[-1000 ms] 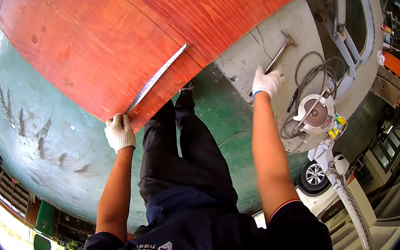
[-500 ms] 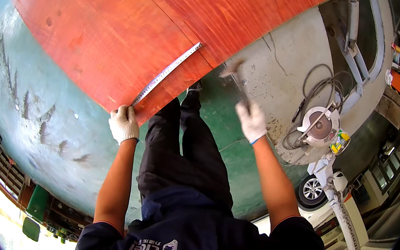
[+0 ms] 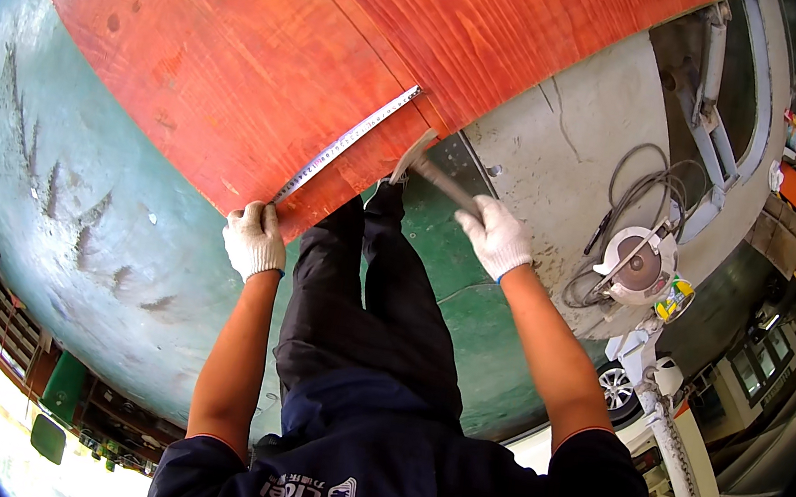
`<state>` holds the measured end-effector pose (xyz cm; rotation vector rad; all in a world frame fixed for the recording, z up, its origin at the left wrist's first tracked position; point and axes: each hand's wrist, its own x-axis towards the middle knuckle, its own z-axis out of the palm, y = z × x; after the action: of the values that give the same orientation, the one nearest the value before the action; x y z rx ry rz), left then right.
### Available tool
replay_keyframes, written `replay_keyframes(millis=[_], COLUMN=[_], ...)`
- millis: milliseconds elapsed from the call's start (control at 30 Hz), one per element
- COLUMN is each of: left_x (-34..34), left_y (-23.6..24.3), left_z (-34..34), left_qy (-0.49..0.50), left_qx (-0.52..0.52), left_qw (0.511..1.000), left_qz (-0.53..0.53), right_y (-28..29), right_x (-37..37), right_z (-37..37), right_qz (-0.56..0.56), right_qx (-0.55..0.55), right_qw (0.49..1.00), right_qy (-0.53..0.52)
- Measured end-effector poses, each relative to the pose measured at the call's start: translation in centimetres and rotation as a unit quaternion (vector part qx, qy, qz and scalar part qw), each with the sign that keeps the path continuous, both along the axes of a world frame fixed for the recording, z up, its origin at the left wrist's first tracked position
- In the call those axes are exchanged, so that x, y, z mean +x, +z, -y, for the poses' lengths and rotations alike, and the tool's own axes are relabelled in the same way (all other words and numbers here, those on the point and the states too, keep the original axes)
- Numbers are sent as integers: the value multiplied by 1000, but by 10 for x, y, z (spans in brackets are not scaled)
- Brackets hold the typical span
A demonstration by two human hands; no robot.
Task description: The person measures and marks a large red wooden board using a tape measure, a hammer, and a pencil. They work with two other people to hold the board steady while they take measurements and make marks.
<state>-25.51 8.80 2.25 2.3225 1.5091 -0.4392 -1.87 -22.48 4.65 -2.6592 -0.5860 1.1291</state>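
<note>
A large reddish-orange wooden board (image 3: 242,57) fills the upper part of the view. Across its near end lies a white tape measure (image 3: 347,141), running from my left hand toward the board's right edge. My left hand (image 3: 255,238), in a white knit glove, is closed over the board's near corner, pinching the tape's lower end there. In my gloved right hand (image 3: 497,238) is a hammer (image 3: 442,182), gripped by its handle to the right of the board. The hammer's head is at the board's edge, close to the tape's far end; whether it touches cannot be told.
A circular saw (image 3: 637,265) with a coiled cable (image 3: 628,183) rests on a grey surface (image 3: 576,121) at the right. Beside it is a yellow-green packet (image 3: 675,300). Metal bars (image 3: 715,129) stand farther off. Green painted floor (image 3: 468,328) lies around my legs.
The hammer has swung left and down, from over the grey surface to the board's edge. My left hand still holds the board's corner. The whole view has shifted slightly.
</note>
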Motion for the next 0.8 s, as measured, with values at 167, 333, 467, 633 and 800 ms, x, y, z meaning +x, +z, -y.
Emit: replay_keyframes(millis=[167, 333, 467, 633, 800], left_x=[3, 4, 4, 5, 7], left_y=[3, 2, -1, -2, 0], left_z=[2, 5, 6, 8, 9], left_qy=[10, 24, 23, 34, 42], left_qx=[7, 12, 22, 32, 24], left_qw=[1000, 1000, 999, 999, 999], left_qz=[-4, -3, -4, 5, -7], right_y=[-9, -8, -1, 7, 5], right_x=[-6, -6, 3, 11, 11], right_z=[1, 4, -3, -11, -9], right_qz=[8, 57, 32, 10, 17], right_qx=[-3, 22, 9, 19, 13], right_qw=[1000, 998, 999, 999, 1000], right_qy=[19, -11, 4, -27, -21])
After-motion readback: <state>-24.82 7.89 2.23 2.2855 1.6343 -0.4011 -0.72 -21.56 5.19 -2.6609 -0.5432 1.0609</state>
